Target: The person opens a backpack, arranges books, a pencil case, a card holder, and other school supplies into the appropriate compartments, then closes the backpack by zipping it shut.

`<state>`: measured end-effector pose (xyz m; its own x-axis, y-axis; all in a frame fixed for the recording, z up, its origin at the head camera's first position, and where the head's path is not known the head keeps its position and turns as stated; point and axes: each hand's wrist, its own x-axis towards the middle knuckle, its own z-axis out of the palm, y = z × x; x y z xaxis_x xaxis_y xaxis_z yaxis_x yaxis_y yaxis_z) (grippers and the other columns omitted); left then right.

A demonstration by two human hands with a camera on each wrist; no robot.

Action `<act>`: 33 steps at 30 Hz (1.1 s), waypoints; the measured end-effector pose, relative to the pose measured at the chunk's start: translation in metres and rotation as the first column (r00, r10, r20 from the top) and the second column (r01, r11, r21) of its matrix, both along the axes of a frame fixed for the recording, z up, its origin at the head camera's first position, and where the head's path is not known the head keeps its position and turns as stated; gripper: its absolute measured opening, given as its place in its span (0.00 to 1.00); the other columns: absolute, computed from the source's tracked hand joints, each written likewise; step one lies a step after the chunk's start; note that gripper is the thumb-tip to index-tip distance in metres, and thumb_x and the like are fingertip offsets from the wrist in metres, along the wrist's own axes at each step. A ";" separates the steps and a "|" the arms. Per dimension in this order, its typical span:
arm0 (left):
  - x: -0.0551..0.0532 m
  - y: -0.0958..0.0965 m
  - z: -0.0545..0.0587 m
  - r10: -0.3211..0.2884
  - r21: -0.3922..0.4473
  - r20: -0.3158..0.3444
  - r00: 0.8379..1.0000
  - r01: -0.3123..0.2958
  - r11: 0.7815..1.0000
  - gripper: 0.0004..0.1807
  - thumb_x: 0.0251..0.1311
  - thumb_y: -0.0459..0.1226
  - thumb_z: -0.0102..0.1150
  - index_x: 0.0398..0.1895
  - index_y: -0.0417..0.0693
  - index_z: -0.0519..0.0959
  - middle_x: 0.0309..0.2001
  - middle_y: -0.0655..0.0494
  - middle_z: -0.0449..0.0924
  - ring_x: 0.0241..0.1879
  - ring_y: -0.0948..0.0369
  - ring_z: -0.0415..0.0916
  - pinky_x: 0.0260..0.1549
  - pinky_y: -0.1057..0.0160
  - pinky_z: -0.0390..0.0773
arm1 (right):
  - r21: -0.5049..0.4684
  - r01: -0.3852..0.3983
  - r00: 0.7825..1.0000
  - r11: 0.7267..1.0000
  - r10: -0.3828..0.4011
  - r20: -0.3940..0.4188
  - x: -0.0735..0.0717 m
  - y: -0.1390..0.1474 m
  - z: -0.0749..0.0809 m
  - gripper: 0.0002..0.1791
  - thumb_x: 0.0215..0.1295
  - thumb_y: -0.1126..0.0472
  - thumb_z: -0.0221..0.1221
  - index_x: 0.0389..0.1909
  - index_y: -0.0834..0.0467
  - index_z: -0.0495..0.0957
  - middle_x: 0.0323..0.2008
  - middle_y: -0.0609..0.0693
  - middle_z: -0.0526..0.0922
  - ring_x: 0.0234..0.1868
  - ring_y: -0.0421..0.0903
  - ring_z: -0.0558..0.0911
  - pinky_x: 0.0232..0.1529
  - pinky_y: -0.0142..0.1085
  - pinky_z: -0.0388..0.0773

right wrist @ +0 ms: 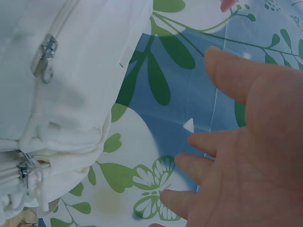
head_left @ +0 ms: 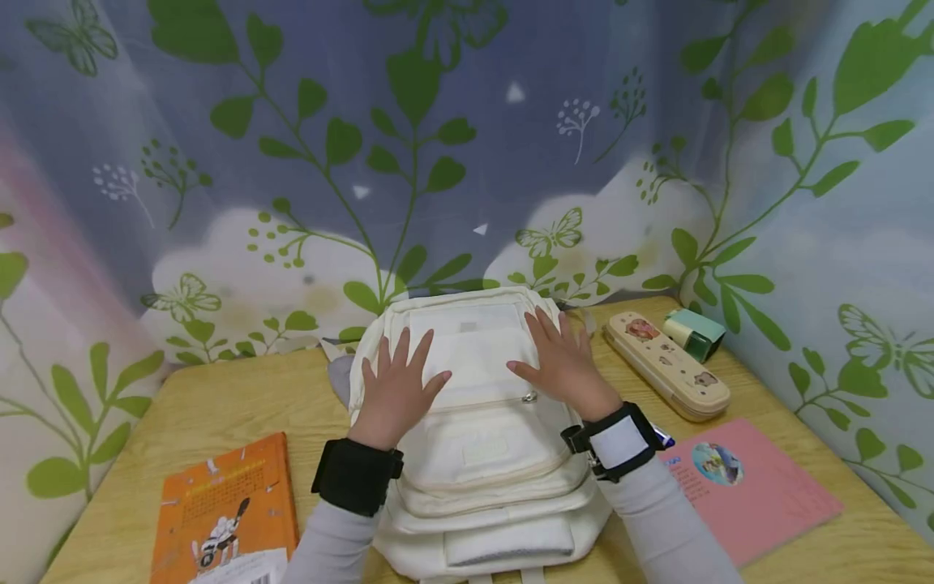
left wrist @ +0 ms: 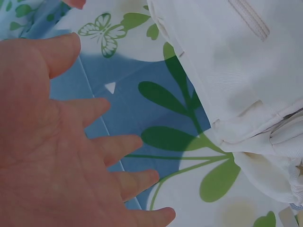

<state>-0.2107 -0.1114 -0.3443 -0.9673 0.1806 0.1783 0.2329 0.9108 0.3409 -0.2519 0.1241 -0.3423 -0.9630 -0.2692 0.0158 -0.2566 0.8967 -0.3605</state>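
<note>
Presently, a white backpack [head_left: 477, 434] is seen on the wooden counter [head_left: 241, 397], at six o'clock in the head view, with its top end pointed to twelve o'clock. Above its ten o'clock side the left hand [head_left: 396, 391] is held with fingers spread; above its one o'clock side the right hand [head_left: 571, 362] is held likewise spread. Both are shown apart from the fabric in the wrist views. From the backpack, an orange book [head_left: 226, 503] is noted at eight o'clock, a pink booklet [head_left: 766, 503] just past three, and a beige pencil case [head_left: 664, 365] between two and three, with a green box [head_left: 696, 332] placed just beside it.
</note>
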 end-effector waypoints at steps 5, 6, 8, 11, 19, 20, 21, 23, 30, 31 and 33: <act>0.001 0.000 -0.002 -0.011 0.015 0.010 1.000 0.011 1.000 0.35 0.67 0.52 0.45 0.73 0.53 0.50 0.73 0.39 0.44 0.71 0.36 0.35 0.65 0.34 0.38 | -0.019 -0.002 1.000 1.000 0.002 0.007 0.003 0.002 -0.002 0.44 0.67 0.43 0.50 0.74 0.57 0.40 0.74 0.57 0.38 0.73 0.63 0.34 0.67 0.64 0.33; -0.002 -0.001 -0.007 -0.011 0.010 0.010 1.000 0.010 1.000 0.35 0.67 0.53 0.45 0.74 0.54 0.49 0.73 0.40 0.43 0.71 0.36 0.35 0.65 0.34 0.38 | -0.023 -0.003 1.000 1.000 0.003 0.006 0.003 0.003 -0.002 0.44 0.67 0.43 0.50 0.74 0.57 0.40 0.74 0.57 0.37 0.73 0.63 0.34 0.67 0.64 0.33; -0.009 -0.005 -0.015 -0.020 -0.003 0.001 1.000 0.020 1.000 0.36 0.67 0.55 0.42 0.74 0.57 0.46 0.74 0.42 0.41 0.72 0.37 0.33 0.65 0.34 0.37 | -0.033 -0.004 1.000 0.999 0.004 0.001 0.005 0.003 -0.001 0.44 0.67 0.43 0.50 0.74 0.56 0.39 0.74 0.57 0.37 0.73 0.63 0.34 0.67 0.64 0.32; -0.039 -0.017 -0.056 -0.022 -0.047 -0.084 0.996 0.018 0.999 0.38 0.65 0.63 0.32 0.74 0.65 0.38 0.75 0.46 0.34 0.72 0.39 0.27 0.64 0.33 0.33 | -0.043 -0.008 1.000 0.999 0.007 -0.013 0.006 0.003 0.002 0.43 0.67 0.43 0.50 0.74 0.56 0.40 0.74 0.57 0.38 0.73 0.62 0.34 0.67 0.64 0.32; -0.008 -0.004 -0.015 -0.036 -0.004 -0.018 0.999 0.036 0.999 0.36 0.67 0.55 0.43 0.74 0.56 0.47 0.74 0.40 0.39 0.71 0.37 0.33 0.65 0.33 0.36 | -0.049 -0.018 1.000 0.999 0.017 -0.011 0.006 0.011 0.006 0.43 0.68 0.45 0.51 0.74 0.57 0.40 0.74 0.58 0.39 0.73 0.64 0.36 0.66 0.65 0.35; -0.002 -0.001 -0.008 -0.055 0.004 -0.011 0.998 0.055 0.998 0.36 0.67 0.54 0.44 0.74 0.54 0.48 0.74 0.39 0.40 0.71 0.36 0.34 0.64 0.33 0.37 | -0.065 -0.019 1.000 0.998 0.019 -0.006 0.006 0.016 0.007 0.42 0.68 0.47 0.51 0.73 0.59 0.40 0.74 0.59 0.39 0.73 0.64 0.37 0.66 0.65 0.36; 0.002 0.001 -0.002 -0.073 0.009 0.002 0.997 0.073 0.997 0.35 0.68 0.53 0.44 0.73 0.52 0.50 0.73 0.38 0.40 0.71 0.36 0.35 0.64 0.32 0.38 | -0.078 -0.019 1.000 0.997 0.019 -0.002 0.008 0.021 0.007 0.41 0.69 0.49 0.50 0.73 0.60 0.41 0.74 0.60 0.40 0.73 0.65 0.37 0.67 0.65 0.38; 0.008 0.002 0.004 -0.115 0.005 0.035 0.993 0.115 0.993 0.33 0.68 0.52 0.44 0.72 0.51 0.53 0.73 0.38 0.41 0.71 0.36 0.36 0.63 0.31 0.40 | -0.105 -0.030 1.000 0.994 0.029 -0.002 0.013 0.035 0.008 0.38 0.70 0.54 0.49 0.72 0.64 0.42 0.73 0.64 0.42 0.72 0.65 0.41 0.67 0.63 0.43; 0.052 -0.013 -0.010 -0.314 -0.003 0.058 0.948 0.315 0.949 0.24 0.66 0.44 0.51 0.62 0.46 0.69 0.66 0.39 0.62 0.63 0.39 0.61 0.59 0.34 0.58 | -0.094 -0.089 0.993 0.992 0.082 -0.080 0.054 0.080 -0.006 0.24 0.67 0.71 0.48 0.64 0.69 0.62 0.62 0.68 0.67 0.63 0.63 0.67 0.60 0.54 0.67; 0.061 -0.015 -0.016 -0.351 -0.010 0.049 0.935 0.352 0.936 0.22 0.66 0.44 0.51 0.61 0.46 0.71 0.64 0.39 0.65 0.61 0.40 0.65 0.57 0.36 0.62 | -0.101 -0.089 0.994 0.991 0.083 -0.067 0.061 0.086 -0.011 0.23 0.67 0.71 0.48 0.63 0.68 0.64 0.61 0.67 0.69 0.62 0.63 0.68 0.58 0.54 0.68; 0.080 -0.018 -0.030 -0.417 -0.012 0.035 0.908 0.418 0.909 0.20 0.66 0.45 0.51 0.58 0.49 0.73 0.62 0.43 0.69 0.58 0.45 0.70 0.54 0.40 0.67 | -0.112 -0.091 0.996 0.990 0.089 -0.023 0.072 0.095 -0.021 0.22 0.66 0.72 0.50 0.61 0.68 0.66 0.59 0.67 0.71 0.61 0.63 0.70 0.57 0.54 0.70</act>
